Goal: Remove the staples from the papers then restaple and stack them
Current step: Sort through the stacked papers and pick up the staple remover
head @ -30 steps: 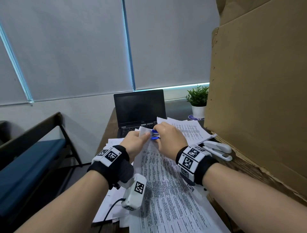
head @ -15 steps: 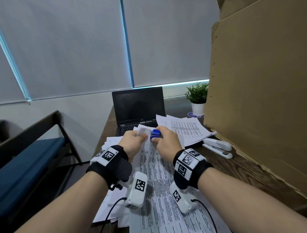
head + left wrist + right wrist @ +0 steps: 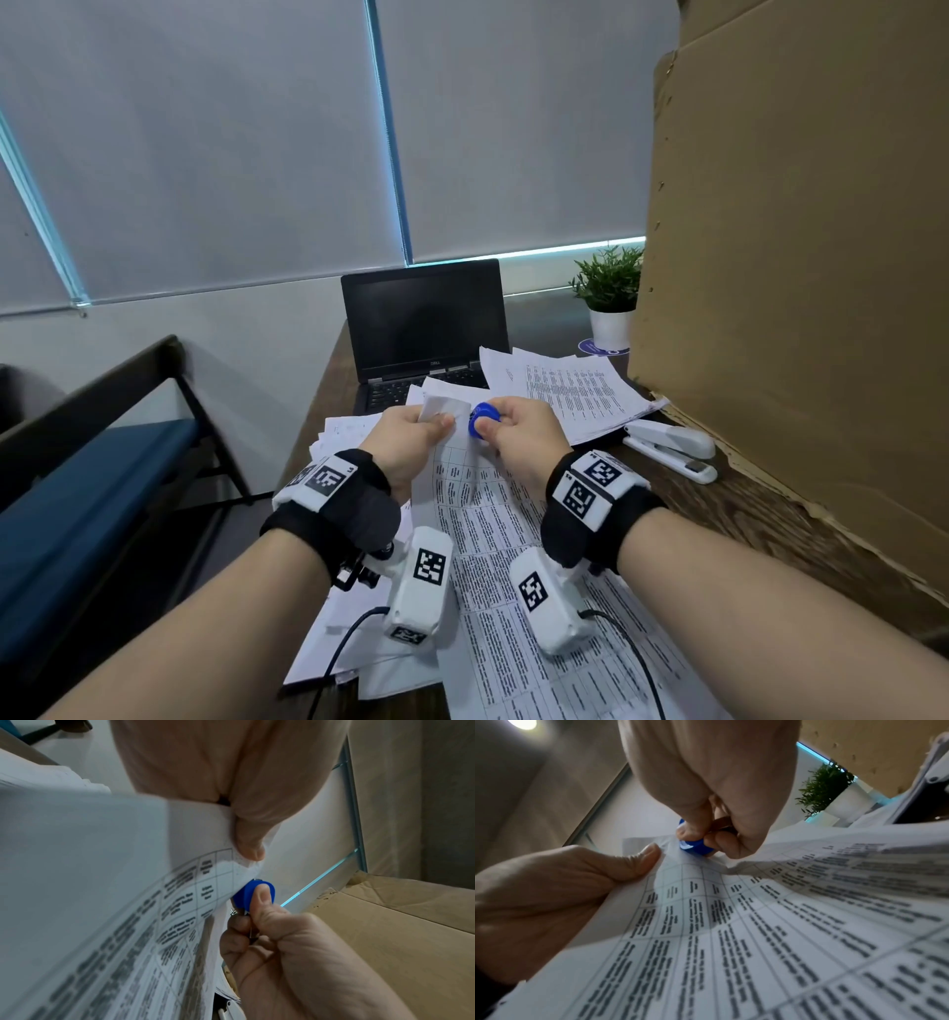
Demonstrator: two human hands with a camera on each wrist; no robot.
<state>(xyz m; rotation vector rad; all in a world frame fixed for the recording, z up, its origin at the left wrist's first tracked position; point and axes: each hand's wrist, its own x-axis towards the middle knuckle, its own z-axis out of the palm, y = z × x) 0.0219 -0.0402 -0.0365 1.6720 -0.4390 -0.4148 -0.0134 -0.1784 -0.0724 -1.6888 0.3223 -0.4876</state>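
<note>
A printed set of papers with a table of text lies on the desk, its top corner lifted. My left hand pinches that corner between thumb and fingers, as the left wrist view shows. My right hand squeezes a blue staple remover just right of the corner. The remover sits at the paper's edge with my thumb pressed on it. In the right wrist view the remover touches the sheet beside the left thumb. No staple can be made out.
A white stapler lies to the right, beside a tall cardboard box. Another paper stack sits behind my hands, in front of an open laptop. A small potted plant stands at the back right. Loose sheets lie left.
Both hands have lifted the paper corner slightly and drawn nearer to me. The right hand with the remover has shifted a little to the right of the corner.
</note>
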